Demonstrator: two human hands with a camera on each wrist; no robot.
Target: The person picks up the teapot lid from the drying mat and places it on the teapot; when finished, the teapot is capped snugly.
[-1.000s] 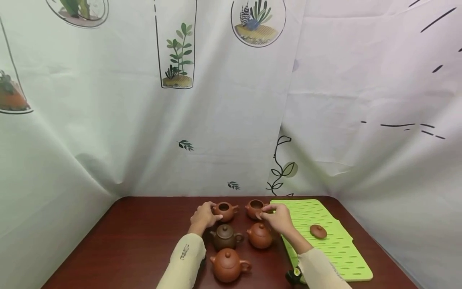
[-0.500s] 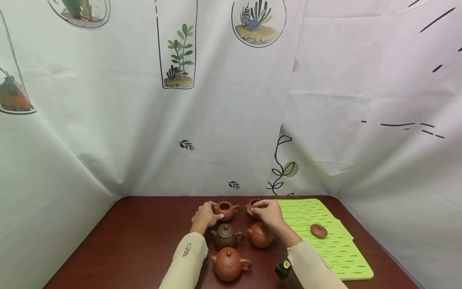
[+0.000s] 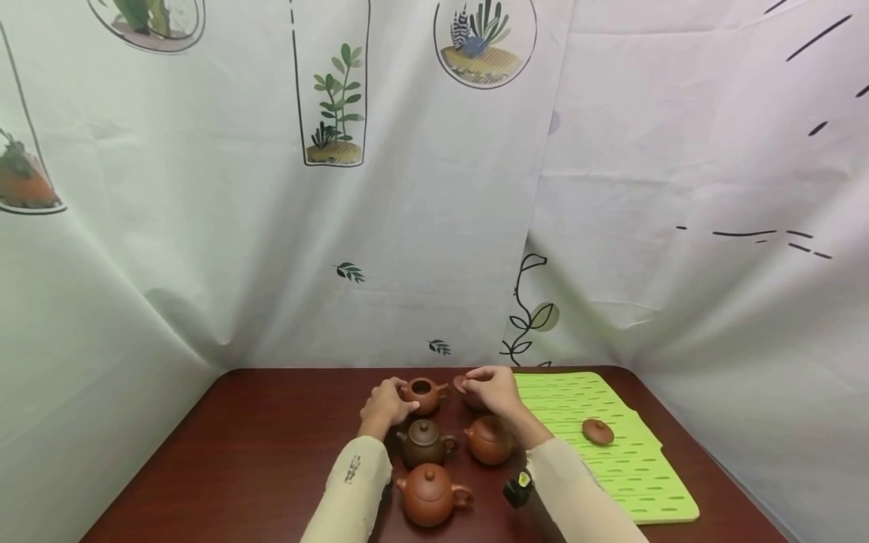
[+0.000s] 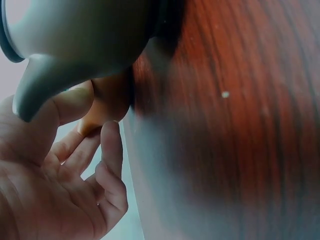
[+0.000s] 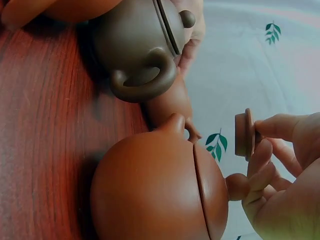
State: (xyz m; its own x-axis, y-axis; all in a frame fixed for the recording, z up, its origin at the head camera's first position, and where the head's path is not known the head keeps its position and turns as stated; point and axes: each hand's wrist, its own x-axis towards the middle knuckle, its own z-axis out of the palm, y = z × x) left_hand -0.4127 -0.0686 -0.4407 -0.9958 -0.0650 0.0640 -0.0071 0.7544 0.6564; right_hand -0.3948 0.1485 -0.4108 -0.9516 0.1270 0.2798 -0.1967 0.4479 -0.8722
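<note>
My left hand (image 3: 385, 407) grips the spout side of an open reddish-brown teapot (image 3: 428, 401) at the back, thumb in front and other fingers partly hidden behind. In the left wrist view, fingers of this hand (image 4: 55, 170) curl beside that teapot (image 4: 111, 97). My right hand (image 3: 497, 392) pinches a small clay teapot lid (image 3: 461, 384) by its knob. In the right wrist view the lid (image 5: 243, 135) is on edge to the camera, apart from any pot. Below it in the head view is the back right teapot (image 3: 473, 400), mostly hidden by the hand and lid.
A dark brown lidded teapot (image 3: 424, 445), a reddish lidded teapot (image 3: 429, 496) and an orange-brown lidded teapot (image 3: 489, 443) stand in front of the hands. At the right lies a green slotted mat (image 3: 631, 475) with another lid (image 3: 598, 432). A printed cloth (image 3: 407, 226) hangs behind the table.
My right hand has moved left and slightly back with the lid, from the front right of the back right teapot to over its left side. The left hand stays on its teapot.
</note>
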